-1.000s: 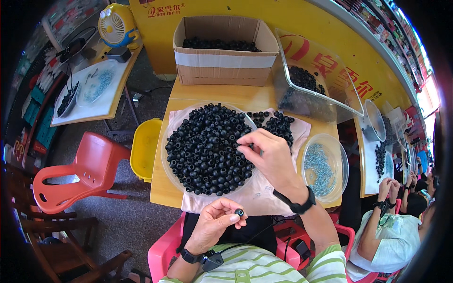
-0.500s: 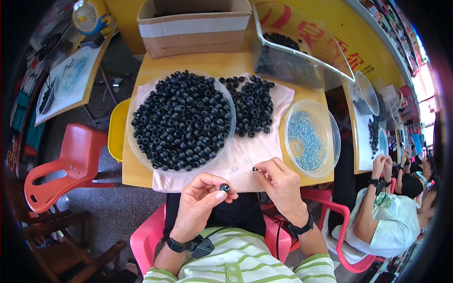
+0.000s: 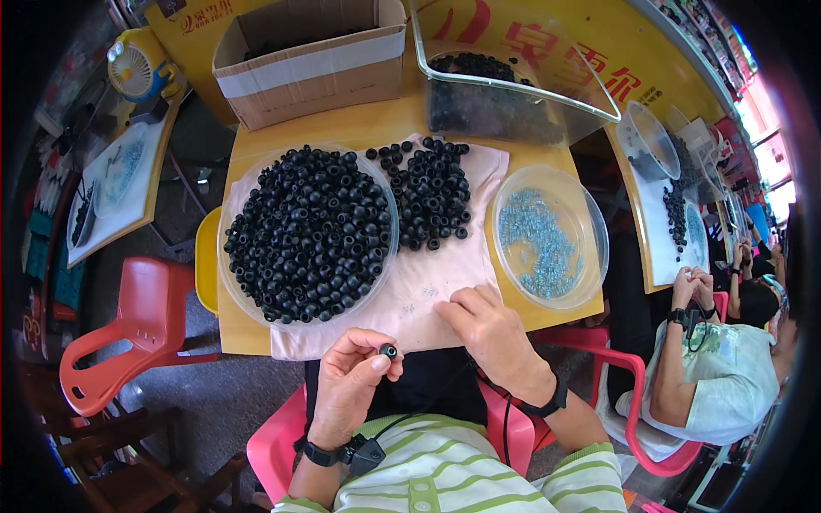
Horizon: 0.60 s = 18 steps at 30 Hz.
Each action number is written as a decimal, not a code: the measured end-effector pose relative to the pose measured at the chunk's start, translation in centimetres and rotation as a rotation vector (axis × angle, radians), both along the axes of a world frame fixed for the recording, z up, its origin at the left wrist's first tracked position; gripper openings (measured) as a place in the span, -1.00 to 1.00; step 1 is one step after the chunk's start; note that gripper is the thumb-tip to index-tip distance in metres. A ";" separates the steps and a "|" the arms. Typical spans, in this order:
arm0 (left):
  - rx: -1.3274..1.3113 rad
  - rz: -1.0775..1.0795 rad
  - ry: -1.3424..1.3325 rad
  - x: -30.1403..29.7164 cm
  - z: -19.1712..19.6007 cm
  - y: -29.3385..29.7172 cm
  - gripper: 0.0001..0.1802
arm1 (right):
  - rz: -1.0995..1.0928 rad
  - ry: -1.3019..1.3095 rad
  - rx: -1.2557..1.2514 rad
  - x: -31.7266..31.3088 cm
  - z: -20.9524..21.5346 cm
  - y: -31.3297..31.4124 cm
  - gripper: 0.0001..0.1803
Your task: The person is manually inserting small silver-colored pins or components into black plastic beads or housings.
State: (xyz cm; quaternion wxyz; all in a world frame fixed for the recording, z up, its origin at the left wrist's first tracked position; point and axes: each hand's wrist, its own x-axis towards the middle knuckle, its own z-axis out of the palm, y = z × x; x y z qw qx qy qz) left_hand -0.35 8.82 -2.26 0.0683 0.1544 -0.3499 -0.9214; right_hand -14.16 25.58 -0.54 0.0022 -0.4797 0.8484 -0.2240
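Note:
Pinched between the thumb and fingers of my left hand (image 3: pixel 349 385) is a round black bead (image 3: pixel 388 350), its hole facing up. My right hand (image 3: pixel 498 338) is over the front of the pink cloth (image 3: pixel 472 267), fingers curled together; their tips hide whatever they grip. A few tiny clear pieces (image 3: pixel 409 308) lie on the cloth beside those fingertips. Beyond my left hand, black beads (image 3: pixel 308 235) are heaped in a clear round tub (image 3: pixel 395 227). More loose black beads (image 3: pixel 432 192) lie on the cloth. Small pale-blue pieces (image 3: pixel 552 256) lie in another round tub (image 3: pixel 599 244) at right.
A cardboard box (image 3: pixel 316 81) and a clear bin (image 3: pixel 547 120) holding black beads line the table's far side. A yellow tub (image 3: pixel 208 261) and a red chair (image 3: pixel 150 308) are left. At right, another person (image 3: pixel 718 368) sits by a neighbouring table (image 3: pixel 658 256).
My right hand has turned, its fingers now pointing down to the cloth near the clear pieces; the small dark thing in its fingertips is now hidden. My left hand still holds the bead.

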 end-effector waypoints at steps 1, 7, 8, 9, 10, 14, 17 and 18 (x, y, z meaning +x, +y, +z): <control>-0.004 0.000 0.004 0.0 0.0 0.0 -0.82 | 0.006 0.008 0.020 0.3 0.0 0.1 -0.77; 0.044 -0.035 0.035 -0.7 0.3 0.2 -0.80 | -0.011 -0.161 -0.117 0.0 1.0 0.4 -0.81; 0.023 -0.049 0.031 -0.9 0.5 0.4 -0.80 | -0.064 -0.345 -0.287 -0.1 1.3 0.3 -0.83; 0.001 -0.062 0.026 -1.1 0.7 0.7 -0.80 | -0.051 -0.344 -0.289 0.1 2.3 0.3 -0.83; 0.033 -0.078 0.038 -1.3 0.8 0.8 -0.81 | -0.113 -0.655 -0.424 0.5 3.7 0.3 -0.84; 0.079 -0.145 0.071 -1.9 1.2 1.1 -0.80 | -0.085 -1.083 -0.628 0.9 4.9 0.3 -0.85; 0.066 -0.147 0.059 -2.0 1.5 1.2 -0.80 | -0.042 -1.090 -0.628 1.0 4.7 0.1 -0.86; 0.063 -0.144 0.059 -2.0 1.6 1.3 -0.80 | -0.036 -1.073 -0.625 0.9 4.7 0.0 -0.86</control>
